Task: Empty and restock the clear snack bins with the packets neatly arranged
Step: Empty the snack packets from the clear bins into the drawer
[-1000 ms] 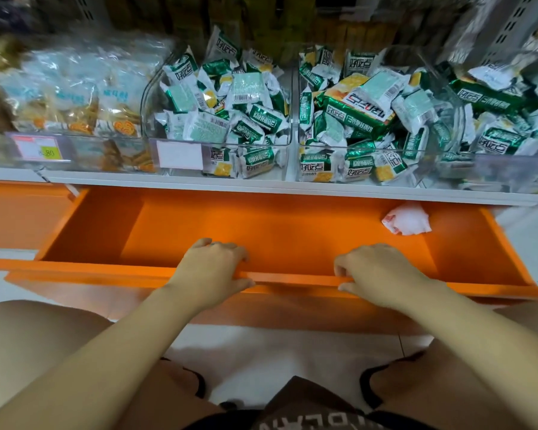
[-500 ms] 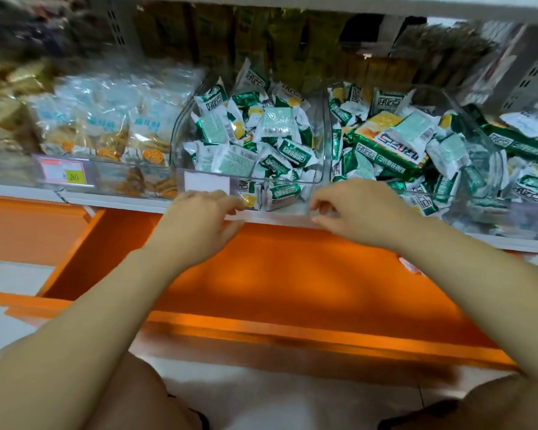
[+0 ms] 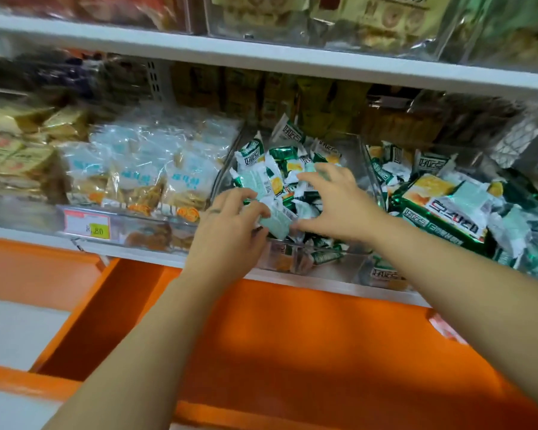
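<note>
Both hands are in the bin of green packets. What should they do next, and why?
Probably scoop a handful up and drop it into the open orange drawer below. The left hand pinches a pale packet, the right hand lies spread on the heap, and the clear bin is full.

Both hands reach into the middle clear bin [image 3: 368,169], which holds a loose pile of green-and-white packets [image 3: 255,158]. The left hand [image 3: 227,226] pinches a pale green packet [image 3: 277,221] near the bin's front. The right hand [image 3: 334,203] lies spread over the pile, above an open orange drawer [image 3: 292,336].
</note>
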Demonstrator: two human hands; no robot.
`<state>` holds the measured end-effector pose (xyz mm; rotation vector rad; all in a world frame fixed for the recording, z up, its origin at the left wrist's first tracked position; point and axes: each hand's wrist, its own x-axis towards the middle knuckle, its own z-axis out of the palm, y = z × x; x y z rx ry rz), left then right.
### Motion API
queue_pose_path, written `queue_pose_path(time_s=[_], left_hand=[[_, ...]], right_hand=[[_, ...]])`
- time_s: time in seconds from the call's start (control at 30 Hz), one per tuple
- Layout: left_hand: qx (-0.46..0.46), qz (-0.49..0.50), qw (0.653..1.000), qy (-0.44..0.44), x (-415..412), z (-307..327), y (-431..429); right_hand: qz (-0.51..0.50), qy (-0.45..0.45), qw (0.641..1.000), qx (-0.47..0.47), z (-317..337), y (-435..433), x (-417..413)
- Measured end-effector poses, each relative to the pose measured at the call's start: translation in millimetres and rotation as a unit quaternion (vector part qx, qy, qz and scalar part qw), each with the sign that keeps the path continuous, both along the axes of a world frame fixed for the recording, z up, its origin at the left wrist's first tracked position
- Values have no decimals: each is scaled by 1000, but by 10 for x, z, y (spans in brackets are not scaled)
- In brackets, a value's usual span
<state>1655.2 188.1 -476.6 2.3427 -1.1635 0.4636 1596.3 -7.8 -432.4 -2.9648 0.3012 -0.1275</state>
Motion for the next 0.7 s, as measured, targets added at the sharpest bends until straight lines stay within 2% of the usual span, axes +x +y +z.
queue_pose_path(time_s=[0.1, 0.17, 0.27, 0.4, 0.6, 0.7], left_hand=[[-12, 8, 998, 68, 16, 11, -58], [-11, 11, 995, 97, 39, 1, -103], [-12, 11, 991, 134, 67, 26, -145], [-43, 19, 983, 180, 80, 82, -174], [67, 59, 976, 200, 97, 158, -230], [82, 51, 974, 204, 109, 186, -206]], right_hand=[[-11, 60, 998, 33, 44, -51, 56], [-11, 78, 997, 22, 68, -84, 87], [-7, 70, 997, -22, 110, -112, 96], [-6, 63, 997, -38, 172, -73, 0], [32, 83, 996, -11, 56, 45, -105], [28, 113, 993, -1, 52, 45, -98]])
